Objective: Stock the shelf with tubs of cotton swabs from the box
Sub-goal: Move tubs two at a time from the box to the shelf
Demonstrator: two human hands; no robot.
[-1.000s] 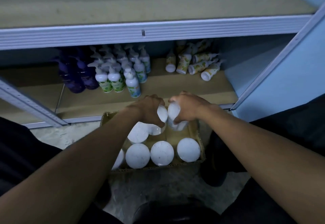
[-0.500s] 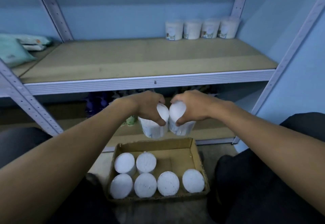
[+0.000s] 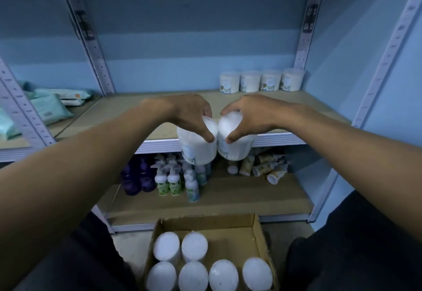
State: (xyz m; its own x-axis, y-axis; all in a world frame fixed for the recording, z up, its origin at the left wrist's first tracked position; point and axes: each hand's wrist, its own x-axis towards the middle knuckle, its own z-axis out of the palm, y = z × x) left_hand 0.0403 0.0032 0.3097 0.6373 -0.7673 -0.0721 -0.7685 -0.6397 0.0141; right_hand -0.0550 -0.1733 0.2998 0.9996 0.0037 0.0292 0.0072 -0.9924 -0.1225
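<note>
My left hand [image 3: 189, 115] grips a white tub of cotton swabs [image 3: 198, 148] from above. My right hand [image 3: 249, 113] grips a second white tub [image 3: 236, 145] the same way. The two tubs touch side by side in the air, level with the front rail of the middle shelf [image 3: 159, 145]. Several more white-lidded tubs [image 3: 194, 246] stand in the open cardboard box [image 3: 258, 226] on the floor below. A row of several tubs [image 3: 261, 82] stands at the back right of the middle shelf.
Pump bottles [image 3: 170, 177] and purple bottles [image 3: 137, 177] stand on the lower shelf, with toppled tubes [image 3: 262, 167] to their right. Teal wipe packs [image 3: 49, 108] lie on the neighbouring shelf at left. Metal uprights [image 3: 91, 39] frame the bay.
Both hands lifted the two tubs out of the box and up to the middle shelf's front edge. The view tilted upward, showing the shelf's back row.
</note>
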